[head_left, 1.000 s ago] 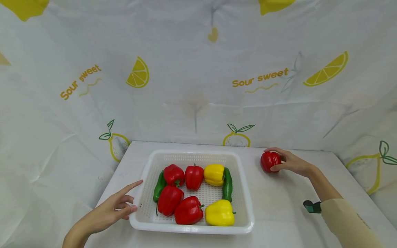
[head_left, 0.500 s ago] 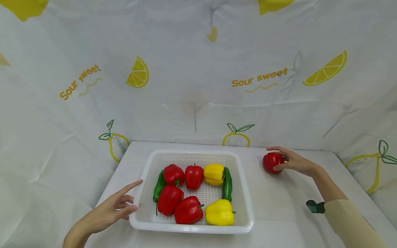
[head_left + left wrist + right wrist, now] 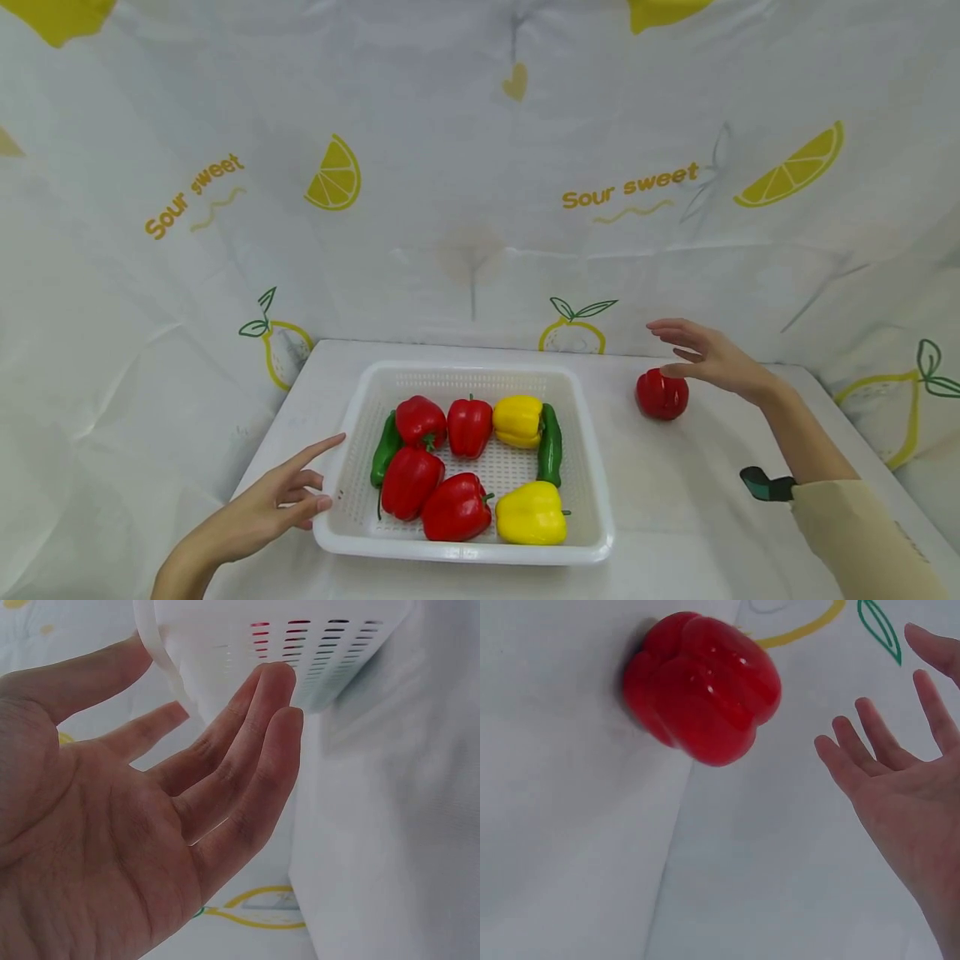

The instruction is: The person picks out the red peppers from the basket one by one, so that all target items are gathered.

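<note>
My right hand [image 3: 716,360] hovers over a lone red bell pepper [image 3: 662,397], which stands on the table to the right of the basket. The right wrist view shows that hand's fingers spread, with a gap between them and the glossy pepper [image 3: 705,690]. On the other side, my left hand [image 3: 270,507] stays at the left edge of the white plastic basket [image 3: 465,552], thumb and index finger right at its rim. Seen from the left wrist, the other fingers of the left hand [image 3: 150,810] are loosely bent beside the slotted basket wall [image 3: 206,645] and hold nothing.
Inside the basket lie several red bell peppers, among them one at the front [image 3: 457,508], two yellow bell peppers, one by the front right corner [image 3: 531,514], and two long green peppers, one at the right side [image 3: 550,446]. A lemon-print sheet [image 3: 420,275] hangs behind the white table [image 3: 652,517].
My right hand first shifted slightly right with the red bell pepper, then let go and rose above it. The left hand and the basket have kept their places.
</note>
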The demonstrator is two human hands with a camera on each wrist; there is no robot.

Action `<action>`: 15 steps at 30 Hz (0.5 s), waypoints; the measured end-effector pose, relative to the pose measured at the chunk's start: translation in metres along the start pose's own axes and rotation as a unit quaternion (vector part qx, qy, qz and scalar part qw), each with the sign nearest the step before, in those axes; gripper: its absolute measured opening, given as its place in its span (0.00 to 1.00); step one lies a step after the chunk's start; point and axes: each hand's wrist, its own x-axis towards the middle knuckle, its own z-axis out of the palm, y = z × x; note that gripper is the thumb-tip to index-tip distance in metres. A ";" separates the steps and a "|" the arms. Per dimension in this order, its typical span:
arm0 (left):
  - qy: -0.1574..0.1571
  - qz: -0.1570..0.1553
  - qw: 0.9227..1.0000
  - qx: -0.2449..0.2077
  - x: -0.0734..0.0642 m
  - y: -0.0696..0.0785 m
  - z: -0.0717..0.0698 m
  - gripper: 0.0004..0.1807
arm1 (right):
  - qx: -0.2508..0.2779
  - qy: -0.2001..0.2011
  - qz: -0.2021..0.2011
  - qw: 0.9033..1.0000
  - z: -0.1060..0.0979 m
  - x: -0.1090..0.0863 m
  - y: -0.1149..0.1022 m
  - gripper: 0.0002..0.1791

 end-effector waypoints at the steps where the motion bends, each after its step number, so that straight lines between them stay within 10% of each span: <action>1: 0.001 0.000 1.000 0.000 0.000 0.000 0.000 0.42 | 0.001 0.000 -0.005 1.000 0.001 0.002 -0.004 0.41; 15: -0.001 -0.002 1.000 -0.006 0.001 0.001 0.000 0.43 | -0.001 -0.002 -0.061 0.998 0.023 0.025 -0.069 0.34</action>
